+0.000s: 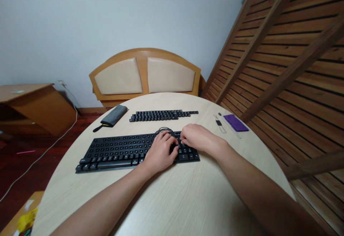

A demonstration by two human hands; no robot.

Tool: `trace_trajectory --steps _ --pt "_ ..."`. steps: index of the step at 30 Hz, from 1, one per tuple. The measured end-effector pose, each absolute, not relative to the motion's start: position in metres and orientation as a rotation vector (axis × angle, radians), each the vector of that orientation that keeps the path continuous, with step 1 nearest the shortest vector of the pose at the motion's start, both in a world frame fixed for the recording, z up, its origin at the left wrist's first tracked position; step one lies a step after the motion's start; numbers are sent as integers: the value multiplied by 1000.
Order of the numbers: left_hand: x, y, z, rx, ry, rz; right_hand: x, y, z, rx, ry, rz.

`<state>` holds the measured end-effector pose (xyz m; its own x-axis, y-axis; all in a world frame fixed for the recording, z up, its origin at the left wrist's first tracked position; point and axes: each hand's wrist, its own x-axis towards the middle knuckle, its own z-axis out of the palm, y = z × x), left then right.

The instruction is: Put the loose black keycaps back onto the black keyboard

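Observation:
A black keyboard [115, 150] lies on the round table, many of its keycaps off so that the switch posts show across the main block. My left hand [160, 153] rests on its right part, fingers bent over the keys, with thumb and index finger slightly apart near the number pad [185, 156]. Over the upper number pad, my right hand [198, 136] is closed with its fingers curled down; anything in its fingertips is hidden. Behind the keyboard, loose black keycaps [154, 115] are laid out in rows. A dark cable [163, 129] is bunched by the keyboard's back edge.
A grey pouch [115, 116] lies at the table's back left. To the right are a wire keycap puller [219, 123], a thin rod-like tool [231, 126] and a purple cloth [235, 123]. A wooden headboard [145, 73] stands behind the table [161, 207], slatted wood [295, 67] at right.

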<state>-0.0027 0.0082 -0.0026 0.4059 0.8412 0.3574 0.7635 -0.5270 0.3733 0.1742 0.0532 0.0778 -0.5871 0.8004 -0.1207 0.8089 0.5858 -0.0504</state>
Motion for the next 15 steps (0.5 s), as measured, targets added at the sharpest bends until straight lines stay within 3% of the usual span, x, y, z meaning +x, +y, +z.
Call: trace_trajectory --steps 6,15 --pt "-2 8 -2 2492 1424 795 190 66 79 1232 2803 -399" --pt "-3 8 -3 2513 1430 774 199 83 60 1302 2949 -477"
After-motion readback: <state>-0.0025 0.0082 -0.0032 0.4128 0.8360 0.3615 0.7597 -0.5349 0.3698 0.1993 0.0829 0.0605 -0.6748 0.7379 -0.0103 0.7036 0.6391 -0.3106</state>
